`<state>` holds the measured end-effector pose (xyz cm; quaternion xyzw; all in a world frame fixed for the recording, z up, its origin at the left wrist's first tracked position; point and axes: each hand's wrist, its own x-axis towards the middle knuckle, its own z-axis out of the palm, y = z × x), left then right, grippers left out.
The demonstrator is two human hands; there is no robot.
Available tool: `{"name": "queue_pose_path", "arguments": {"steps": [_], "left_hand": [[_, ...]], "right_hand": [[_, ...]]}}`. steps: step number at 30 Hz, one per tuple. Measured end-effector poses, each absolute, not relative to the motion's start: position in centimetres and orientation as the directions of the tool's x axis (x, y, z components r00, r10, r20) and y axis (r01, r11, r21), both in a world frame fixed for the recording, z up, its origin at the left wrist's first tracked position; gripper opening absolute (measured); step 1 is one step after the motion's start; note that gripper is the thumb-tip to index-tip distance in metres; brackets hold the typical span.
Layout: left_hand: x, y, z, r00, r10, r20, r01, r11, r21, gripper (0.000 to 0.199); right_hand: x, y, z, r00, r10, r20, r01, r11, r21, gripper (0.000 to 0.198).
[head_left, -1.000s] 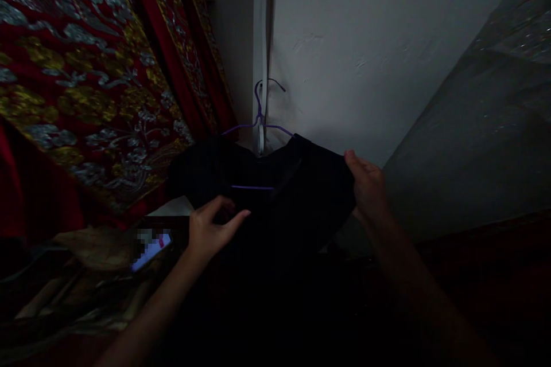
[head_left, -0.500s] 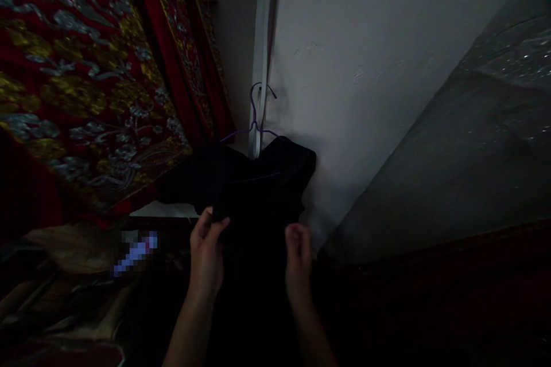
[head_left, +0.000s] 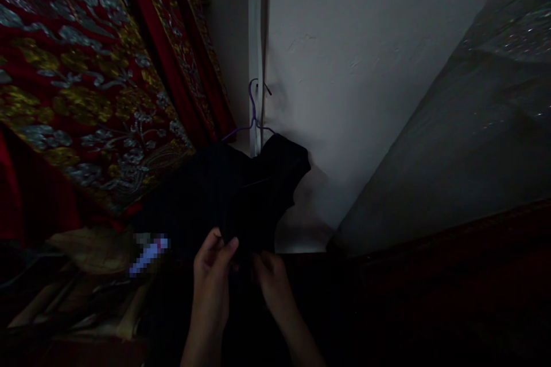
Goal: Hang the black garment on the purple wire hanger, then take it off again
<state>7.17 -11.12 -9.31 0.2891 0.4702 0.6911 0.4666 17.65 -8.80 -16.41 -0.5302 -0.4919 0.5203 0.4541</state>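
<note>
While a dark short-sleeved garment (head_left: 247,206) hangs on a purple wire hanger (head_left: 253,120) by a pale wall (head_left: 344,80), left hand (head_left: 212,264) pinches its front between thumb and fingers; right hand (head_left: 272,281) just beside, fingers curled at the cloth, grip too dark to tell

- Black cloth garment (head_left: 247,206): hanging on the hanger, neckline uppermost and open, lower part lost in shadow.
- Thin purple wire hanger (head_left: 253,120): upright, hook uppermost, arms passing into the garment.
</note>
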Motion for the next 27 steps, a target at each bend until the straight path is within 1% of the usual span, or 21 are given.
{"name": "queue_pose_path", "arguments": {"steps": [4, 6, 8, 10, 12, 13, 15, 17, 20, 23, 27], "left_hand": [[7.6, -11.4, -9.4, -0.376, 0.926, -0.003, -0.387, -0.154, 0.909, 0.027], [7.4, -11.4, -9.7, -0.369, 0.929, 0.03, -0.384, -0.181, 0.905, 0.025], [6.7, -11.2, -10.3, -0.333, 0.941, 0.05, -0.345, -0.171, 0.923, 0.023], [5.7, -11.0, -11.0, -0.26, 0.964, 0.058, -0.237, -0.122, 0.964, 0.02], [5.0, -10.8, -11.8, -0.161, 0.984, 0.073, -0.07, -0.085, 0.994, 0.015], [4.9, -10.7, -12.2, -0.111, 0.99, 0.086, 0.016, -0.085, 0.996, 0.014], [5.2, -10.5, -13.1, -0.044, 0.991, 0.125, 0.153, -0.117, 0.981, 0.019], [6.0, -10.4, -13.9, -0.051, 0.982, 0.18, 0.228, -0.164, 0.96, 0.018], [7.4, -10.1, -14.7, -0.118, 0.96, 0.253, 0.246, -0.218, 0.944, 0.01], [8.0, -9.8, -15.1, -0.124, 0.963, 0.239, 0.228, -0.207, 0.951, 0.012], [7.8, -9.8, -15.7, -0.129, 0.964, 0.234, 0.252, -0.196, 0.948, 0.013]], "right_hand": [[18.4, -8.6, -15.6, -0.034, 0.996, -0.085, 0.001, -0.085, -0.996, 0.026], [18.8, -8.2, -15.5, -0.023, 0.997, -0.071, 0.018, -0.071, -0.997, 0.029], [19.2, -8.0, -15.7, -0.026, 0.998, -0.063, 0.024, -0.062, -0.998, 0.037], [19.6, -8.0, -16.1, -0.037, 0.997, -0.067, 0.008, -0.067, -0.998, 0.043], [19.8, -8.2, -16.3, -0.056, 0.996, -0.075, -0.006, -0.075, -0.997, 0.048], [19.8, -8.2, -16.4, -0.065, 0.995, -0.077, -0.013, -0.078, -0.997, 0.049], [19.7, -8.3, -16.4, -0.096, 0.992, -0.08, -0.036, -0.084, -0.996, 0.052], [19.5, -8.3, -16.4, -0.114, 0.989, -0.094, -0.075, -0.103, -0.992, 0.055], [19.2, -8.4, -16.6, -0.097, 0.989, -0.116, -0.135, -0.128, -0.982, 0.056], [19.5, -8.6, -16.6, -0.107, 0.992, -0.063, -0.156, -0.079, -0.985, 0.052], [20.2, -8.9, -16.2, -0.179, 0.983, 0.028, -0.13, 0.004, -0.992, 0.045]]}}
